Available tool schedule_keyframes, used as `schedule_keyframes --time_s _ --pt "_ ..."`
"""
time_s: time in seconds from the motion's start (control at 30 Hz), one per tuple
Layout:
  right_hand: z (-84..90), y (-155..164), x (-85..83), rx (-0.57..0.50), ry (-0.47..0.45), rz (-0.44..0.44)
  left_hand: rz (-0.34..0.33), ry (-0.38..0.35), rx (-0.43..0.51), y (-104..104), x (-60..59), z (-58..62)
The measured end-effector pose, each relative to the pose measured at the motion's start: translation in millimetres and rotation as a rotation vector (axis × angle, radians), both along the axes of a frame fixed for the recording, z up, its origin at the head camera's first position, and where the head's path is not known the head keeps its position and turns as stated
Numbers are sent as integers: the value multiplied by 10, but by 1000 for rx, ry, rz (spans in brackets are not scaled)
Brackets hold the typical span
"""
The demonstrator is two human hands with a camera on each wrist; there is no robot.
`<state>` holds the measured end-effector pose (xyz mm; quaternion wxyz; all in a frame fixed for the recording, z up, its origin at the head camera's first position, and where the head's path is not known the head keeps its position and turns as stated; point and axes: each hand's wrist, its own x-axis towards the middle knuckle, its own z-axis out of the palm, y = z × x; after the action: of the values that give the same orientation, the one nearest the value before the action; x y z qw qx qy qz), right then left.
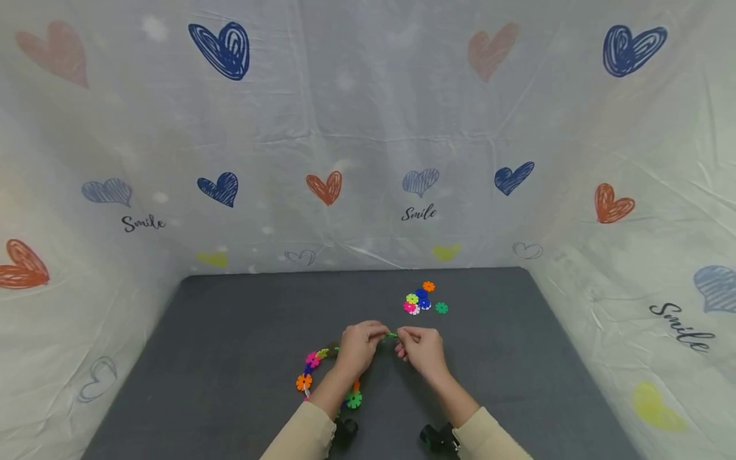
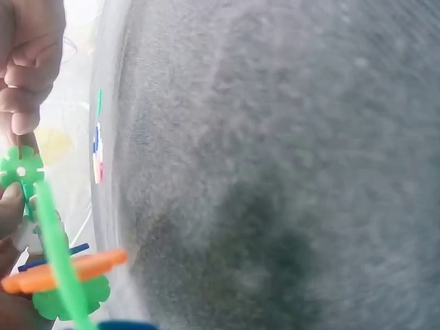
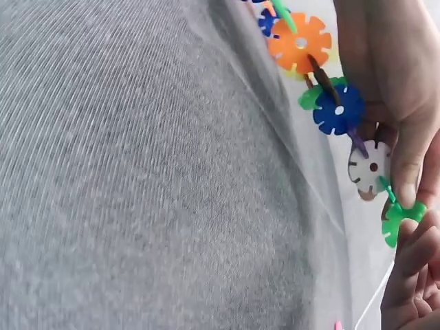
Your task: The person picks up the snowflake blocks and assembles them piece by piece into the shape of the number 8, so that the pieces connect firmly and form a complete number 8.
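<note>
Both hands, left hand and right hand, pinch a green snowflake disc ending a linked disc chain above the tabletop; six loose discs lie nearby.

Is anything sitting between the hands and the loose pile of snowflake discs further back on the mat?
Nothing visible does. The left hand and right hand pinch a green disc at the end of the chain; bare grey mat lies between them and the loose discs.
</note>
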<state>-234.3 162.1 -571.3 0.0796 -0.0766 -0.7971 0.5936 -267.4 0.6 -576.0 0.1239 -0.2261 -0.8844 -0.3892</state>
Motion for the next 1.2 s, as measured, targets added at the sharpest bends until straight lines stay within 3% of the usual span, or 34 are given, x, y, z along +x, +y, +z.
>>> schedule_keyframes --time_s 0.17,0.27,0.53,0.63,0.73,0.87,1.0,1.2 --pt "10 122 -67 19 -69 76 15 -48 -68 -14 -35 27" --pt "13 260 -154 81 -94 62 48 -107 -110 -33 -34 42" --pt "-112 768 -542 551 -88 -97 108 -247 -153 -94 -64 14" --pt "-153 907 -608 661 -169 -67 98 -291 -192 -86 -70 -9" --pt "-172 969 -631 732 -227 -16 67 -280 -254 -42 -69 -6" --pt "-173 995 -620 764 -210 -15 -17 -253 -365 38 -63 -7" --pt "-160 1008 -569 697 -162 -55 -73 -250 -446 88 -59 -41" --pt "-105 1031 -495 589 -268 -20 -54 -277 -347 74 -97 -95"
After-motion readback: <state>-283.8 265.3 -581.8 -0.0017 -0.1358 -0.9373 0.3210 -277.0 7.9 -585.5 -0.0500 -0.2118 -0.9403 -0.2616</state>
